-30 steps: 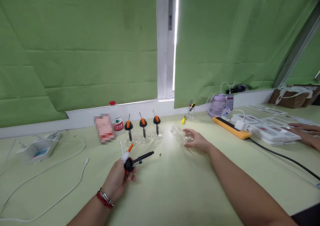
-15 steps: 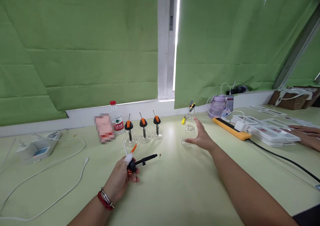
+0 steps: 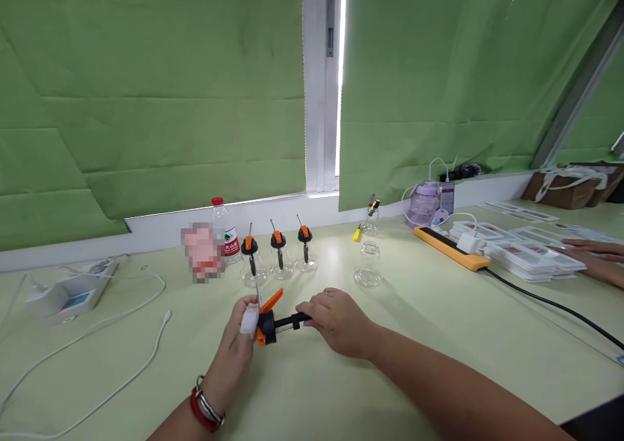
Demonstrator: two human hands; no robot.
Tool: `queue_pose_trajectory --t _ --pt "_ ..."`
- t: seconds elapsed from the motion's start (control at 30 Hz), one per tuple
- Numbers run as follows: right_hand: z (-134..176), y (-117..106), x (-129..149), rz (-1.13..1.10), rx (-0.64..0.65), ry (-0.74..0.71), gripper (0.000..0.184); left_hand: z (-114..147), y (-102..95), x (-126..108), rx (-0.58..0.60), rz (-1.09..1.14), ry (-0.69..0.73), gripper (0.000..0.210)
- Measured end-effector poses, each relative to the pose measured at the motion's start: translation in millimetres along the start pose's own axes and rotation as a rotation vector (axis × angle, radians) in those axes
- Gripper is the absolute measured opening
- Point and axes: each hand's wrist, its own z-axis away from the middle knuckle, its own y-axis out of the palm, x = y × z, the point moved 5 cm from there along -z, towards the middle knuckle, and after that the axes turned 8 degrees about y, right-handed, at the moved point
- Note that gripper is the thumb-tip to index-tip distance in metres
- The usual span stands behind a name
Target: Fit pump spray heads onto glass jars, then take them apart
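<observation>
Left hand (image 3: pixel 234 342): closed round the orange-and-black plastic pump (image 3: pixel 267 327).
Right hand (image 3: pixel 341 320): fingertips pinched on its slim stem.
Pump: one, held sideways between them above the smooth table (image 3: pixel 312 402).
Open jar (image 3: pixel 367 276): one, clear, flared, upright, bare room before it.
Capped jars (image 3: pixel 280 259): I count three, clear, rowed closely.
Bottle (image 3: pixel 223 225): one, red-capped, behind them.
Blinds (image 3: pixel 195 135): two, creased green, edges parted by a post (image 3: pixel 318 103).

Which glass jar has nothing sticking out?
The open jar in front of the tool-holding jar: its mouth is bare, while three other jars wear black-and-orange tops.
</observation>
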Motion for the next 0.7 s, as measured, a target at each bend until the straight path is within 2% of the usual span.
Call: queue_pose_trajectory --t 0.07,0.1,0.17,0.27,0.4,0.57,0.7 --pt "-1 -5 -7 -0.239 0.078 0.163 0.027 0 -7.7 -11 -0.072 -0.186 0.235 0.046" --pt "-1 -5 -12 -0.369 0.130 0.249 0.029 1 -8.1 -14 -0.065 -0.247 0.311 0.051" --pt "1 2 -20 -0.600 0.230 0.407 0.034 3 -2.6 -16 0.032 -0.294 0.333 0.059" --pt "4 15 -31 -0.779 0.296 0.552 0.038 5 10.8 -6 0.190 -0.211 0.132 0.056" --pt "6 30 -44 -0.794 0.232 0.647 0.032 4 23.9 14 0.235 -0.070 -0.131 0.044" --pt "12 49 -58 -0.815 0.279 0.794 0.022 -2 25.4 29 0.158 -0.030 -0.232 0.049" --pt "13 50 -63 -0.808 0.229 0.794 0.020 -2 27.2 31 0.185 -0.023 -0.265 0.058"
